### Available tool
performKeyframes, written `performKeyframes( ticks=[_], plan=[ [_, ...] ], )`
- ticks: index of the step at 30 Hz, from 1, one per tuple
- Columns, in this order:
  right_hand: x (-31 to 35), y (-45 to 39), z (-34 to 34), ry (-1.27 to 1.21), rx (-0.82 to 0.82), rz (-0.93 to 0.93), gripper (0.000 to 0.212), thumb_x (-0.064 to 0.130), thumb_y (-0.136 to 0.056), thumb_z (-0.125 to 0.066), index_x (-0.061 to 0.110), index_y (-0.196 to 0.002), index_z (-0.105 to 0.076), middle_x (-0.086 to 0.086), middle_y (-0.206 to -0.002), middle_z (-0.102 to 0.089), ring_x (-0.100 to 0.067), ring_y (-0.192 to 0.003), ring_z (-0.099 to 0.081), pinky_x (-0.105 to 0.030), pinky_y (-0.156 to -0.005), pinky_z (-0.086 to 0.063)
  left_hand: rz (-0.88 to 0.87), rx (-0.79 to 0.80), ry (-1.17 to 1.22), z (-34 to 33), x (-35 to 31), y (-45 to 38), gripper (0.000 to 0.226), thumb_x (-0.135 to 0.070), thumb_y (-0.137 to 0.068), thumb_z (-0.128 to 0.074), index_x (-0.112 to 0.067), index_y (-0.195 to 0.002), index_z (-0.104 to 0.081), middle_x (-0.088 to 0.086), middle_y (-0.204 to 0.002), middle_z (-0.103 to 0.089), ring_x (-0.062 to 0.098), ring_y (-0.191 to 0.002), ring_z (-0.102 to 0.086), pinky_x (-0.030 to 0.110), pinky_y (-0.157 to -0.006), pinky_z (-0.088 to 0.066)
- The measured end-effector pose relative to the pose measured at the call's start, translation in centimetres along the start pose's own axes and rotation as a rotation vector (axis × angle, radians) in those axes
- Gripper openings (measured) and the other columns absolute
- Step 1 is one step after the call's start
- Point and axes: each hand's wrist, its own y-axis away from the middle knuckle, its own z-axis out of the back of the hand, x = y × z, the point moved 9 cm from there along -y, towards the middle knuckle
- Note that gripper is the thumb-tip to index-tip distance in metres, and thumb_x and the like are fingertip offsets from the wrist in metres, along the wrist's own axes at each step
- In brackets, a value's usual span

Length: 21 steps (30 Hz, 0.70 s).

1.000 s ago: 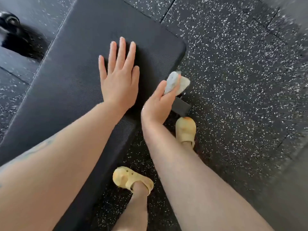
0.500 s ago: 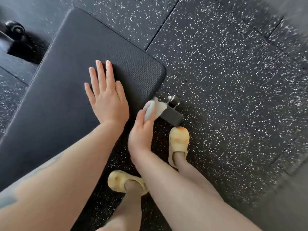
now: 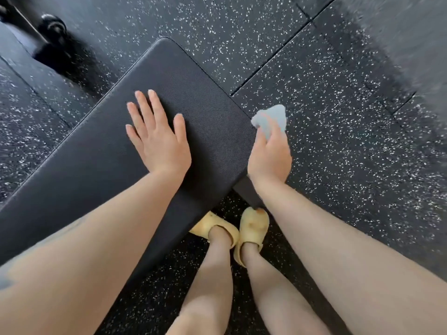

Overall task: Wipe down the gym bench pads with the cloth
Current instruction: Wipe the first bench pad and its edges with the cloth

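The black gym bench pad [image 3: 193, 93] runs from lower left to its rounded end at upper middle. My left hand [image 3: 157, 139] lies flat and open on the pad, fingers spread. My right hand [image 3: 271, 155] is at the pad's right side edge, closed on a small light grey-blue cloth [image 3: 271, 118] that sticks out above the fingers, beside the pad's corner. Whether the cloth touches the pad's side is hard to tell.
Black speckled rubber floor tiles [image 3: 338, 165] surround the bench. A dark bench frame part with a wheel [image 3: 52, 26] is at the upper left. My feet in yellow clogs [image 3: 251, 228] stand by the pad's near edge, next to a dark frame bar [image 3: 246, 192].
My right hand with the cloth has moved from below the pad's end near the frame bar up along the pad's right edge. The view has shifted; my left hand stays flat on the pad.
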Motion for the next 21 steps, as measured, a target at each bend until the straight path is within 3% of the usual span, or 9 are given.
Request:
performKeyframes(
  ticks=[2, 4, 6, 8, 10, 13, 16, 19, 21],
  plan=[
    [4.2, -4.5, -2.1, 0.136, 0.268, 0.038, 0.031, 0.023, -0.095, -0.030, 0.041, -0.093, -0.056, 0.012, -0.103, -0.056, -0.021, -0.084, -0.050, -0.025, -0.057, -0.027, 0.027, -0.004, -0.007, 0.2, -0.4, -0.8, 0.063, -0.040, -0.102, -0.026, -0.019, -0.155, 0.001, 0.001, -0.163, 0.007, 0.024, -0.149, 0.009, 0.046, -0.119, 0.003],
    [9.4, -5.7, -3.5, 0.218, 0.330, 0.172, 0.028, 0.025, -0.094, -0.031, 0.038, -0.095, -0.056, 0.012, -0.096, -0.056, -0.022, -0.081, -0.051, -0.030, -0.059, -0.030, 0.028, 0.010, -0.015, 0.3, -0.6, -1.1, 0.064, -0.039, -0.102, -0.027, -0.018, -0.155, 0.002, 0.002, -0.163, 0.007, 0.025, -0.149, 0.009, 0.047, -0.119, 0.002],
    [11.4, -4.2, -4.4, 0.208, 0.242, 0.292, 0.031, 0.027, -0.096, -0.035, 0.038, -0.114, -0.057, 0.003, -0.103, -0.061, -0.027, -0.093, -0.056, -0.034, -0.068, -0.040, 0.023, 0.028, -0.004, 0.7, -0.3, -1.1, 0.064, -0.038, -0.102, -0.028, -0.018, -0.155, 0.002, 0.002, -0.163, 0.009, 0.024, -0.149, 0.010, 0.046, -0.119, 0.002],
    [9.6, -0.6, -2.2, 0.162, 0.028, 0.369, 0.040, 0.019, -0.095, -0.044, 0.034, -0.130, -0.054, -0.008, -0.119, -0.059, -0.030, -0.109, -0.051, -0.040, -0.084, -0.047, 0.002, 0.068, 0.015, 0.4, -0.1, -1.0, 0.065, -0.038, -0.102, -0.029, -0.019, -0.155, 0.003, 0.001, -0.162, 0.010, 0.023, -0.149, 0.011, 0.046, -0.119, 0.004],
    [7.1, 2.7, -1.2, 0.235, -0.085, 0.411, 0.049, 0.007, -0.089, -0.053, 0.025, -0.135, -0.053, -0.017, -0.129, -0.052, -0.034, -0.120, -0.045, -0.046, -0.096, -0.045, 0.012, 0.082, 0.039, 0.8, 0.6, -1.5, 0.066, -0.037, -0.102, -0.030, -0.018, -0.155, 0.004, 0.001, -0.162, 0.011, 0.023, -0.149, 0.012, 0.046, -0.119, 0.004],
    [8.3, 2.3, -3.0, 0.328, -0.136, 0.470, 0.054, 0.008, -0.083, -0.059, 0.020, -0.136, -0.052, -0.021, -0.138, -0.047, -0.038, -0.130, -0.039, -0.054, -0.103, -0.038, 0.076, 0.085, 0.050, 0.8, 1.1, -2.3, 0.067, -0.038, -0.102, -0.028, -0.017, -0.154, 0.008, 0.002, -0.162, 0.014, 0.023, -0.148, 0.014, 0.048, -0.118, 0.005],
    [12.1, 4.3, -7.5, 0.501, 0.092, 0.939, 0.053, 0.009, -0.082, -0.060, 0.021, -0.133, -0.055, -0.019, -0.147, -0.041, -0.033, -0.140, -0.029, -0.056, -0.110, -0.028, 0.080, 0.078, 0.067, 0.8, 1.3, -2.3, 0.065, -0.035, -0.102, -0.027, -0.019, -0.154, 0.009, -0.001, -0.161, 0.016, 0.020, -0.148, 0.017, 0.046, -0.117, 0.009],
    [10.0, 6.4, -7.5, 0.645, 0.485, 1.534, 0.052, 0.011, -0.086, -0.049, 0.025, -0.137, -0.050, -0.012, -0.149, -0.039, -0.028, -0.143, -0.027, -0.055, -0.112, -0.028, 0.092, 0.031, 0.257, 1.5, 1.9, -2.5, 0.061, -0.029, -0.102, -0.031, -0.015, -0.155, -0.003, 0.004, -0.162, 0.009, 0.021, -0.149, 0.010, 0.043, -0.117, 0.006],
    [9.3, 5.7, -6.1, 0.754, 0.763, 1.904, 0.054, 0.014, -0.087, -0.047, 0.029, -0.139, -0.041, -0.006, -0.151, -0.038, -0.024, -0.143, -0.028, -0.051, -0.115, -0.026, 0.318, -0.078, 0.335, 2.0, 3.9, -2.3, 0.066, -0.031, -0.101, -0.038, -0.008, -0.154, -0.007, 0.012, -0.162, 0.006, 0.027, -0.149, 0.005, 0.044, -0.117, 0.001]
  ],
)
